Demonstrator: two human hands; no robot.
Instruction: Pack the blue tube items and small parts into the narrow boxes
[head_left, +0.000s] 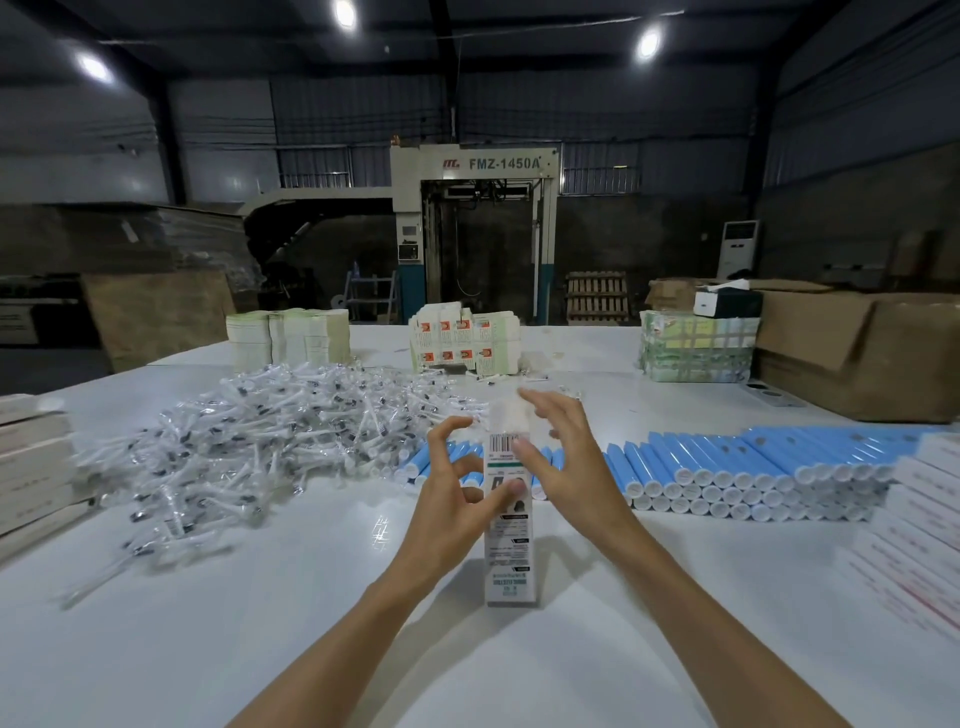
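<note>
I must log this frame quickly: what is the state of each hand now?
Left hand: grips the narrow box.
Right hand: open, fingers spread at the box top.

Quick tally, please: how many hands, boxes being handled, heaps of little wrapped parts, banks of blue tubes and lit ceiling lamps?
Hands: 2, left hand and right hand
Narrow box: 1
Heap of small parts: 1
Bank of blue tubes: 1
Lit ceiling lamps: 3
Total: 8
</note>
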